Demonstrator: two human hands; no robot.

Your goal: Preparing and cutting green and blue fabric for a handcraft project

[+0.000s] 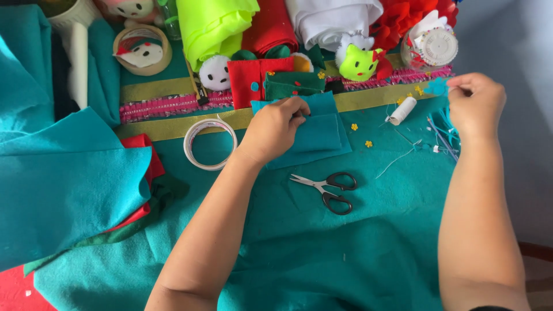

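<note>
We judged the felt work to be somewhere in its middle: several small pieces were already cut and stacked, while the scissors (328, 190) lay shut and untouched on the teal cloth covering the desk (322, 259). Our left hand (275, 128) rested on the folded teal felt pieces (314, 135), its fingers (296, 112) curled and pressed together at the stack's upper edge, holding it flat. Our right hand (476, 103), well apart at the right side, had its fingers (461, 86) closed in a pinch on a small teal felt scrap (436, 86) (a thread may have run from it, though we could not tell). A white thread spool (401, 110) lay between the hands, loose thread (403, 154) trailing below it, and a roll of clear tape (210, 144) sat just left of the left wrist. Nothing showed stitched together yet, so joining seemed left to do.
</note>
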